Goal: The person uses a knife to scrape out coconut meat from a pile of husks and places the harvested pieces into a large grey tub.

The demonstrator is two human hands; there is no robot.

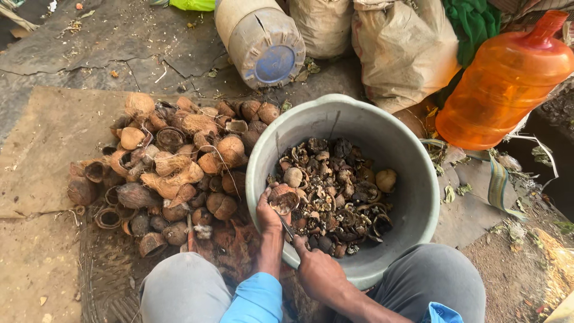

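Observation:
My left hand holds a brown coconut shell half over the near rim of a grey bucket. My right hand grips a thin metal tool whose tip reaches up toward the shell. The bucket holds several dark shell pieces and dried coconut bits. Both forearms come up from the bottom edge, between my knees in grey trousers.
A heap of coconut shells and husks lies on the ground left of the bucket. An orange water jug lies at the right, a grey plastic drum and filled sacks at the back.

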